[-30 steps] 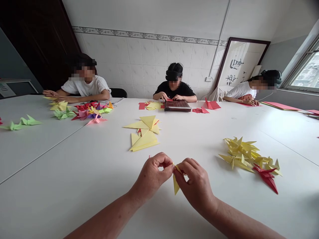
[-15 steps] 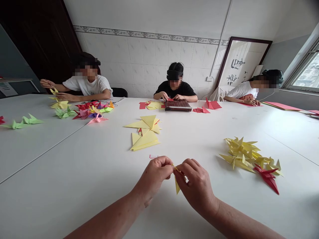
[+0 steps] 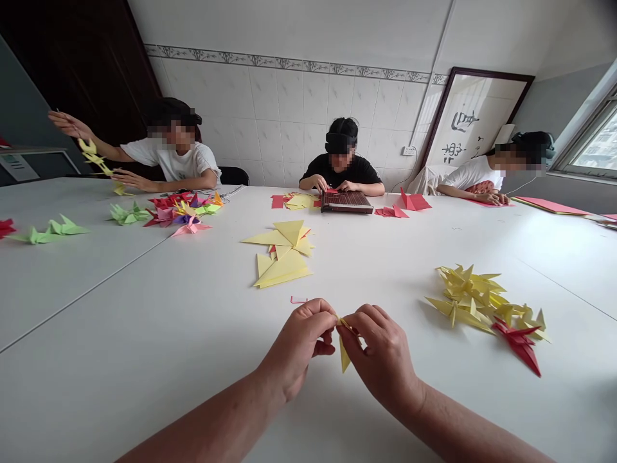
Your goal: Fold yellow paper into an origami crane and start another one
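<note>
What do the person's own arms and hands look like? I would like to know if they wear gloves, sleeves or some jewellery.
The left hand and the right hand are bare, without gloves. The left forearm and the right forearm are bare too: no sleeve shows in the view. No watch, bracelet, ring, cable or marking can be seen on them.

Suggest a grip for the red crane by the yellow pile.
Probably pinch the folded body from above, coming from the near side: the red crane lies at the pile's near edge, its thin points look flimsy, and yellow cranes crowd its far side.
</note>
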